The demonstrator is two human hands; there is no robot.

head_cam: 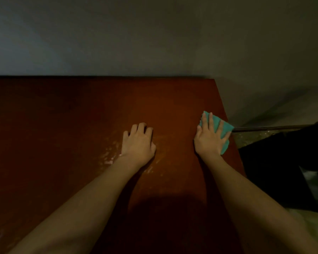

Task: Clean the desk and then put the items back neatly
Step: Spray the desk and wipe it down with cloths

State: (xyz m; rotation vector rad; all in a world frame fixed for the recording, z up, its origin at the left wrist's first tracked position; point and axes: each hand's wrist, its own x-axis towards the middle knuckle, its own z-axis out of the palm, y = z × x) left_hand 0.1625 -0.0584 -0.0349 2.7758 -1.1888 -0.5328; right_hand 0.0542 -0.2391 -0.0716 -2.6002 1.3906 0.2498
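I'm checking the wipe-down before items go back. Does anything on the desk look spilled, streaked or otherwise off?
Yes: pale wet-looking streaks glisten on the desk beside the left hand, which rests on the surface. The right hand presses a teal cloth flat near the desk's right edge, away from those streaks. No damage shows.

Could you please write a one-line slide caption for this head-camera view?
Right hand presses a teal cloth flat near the reddish-brown wooden desk's right edge; left hand rests alongside.
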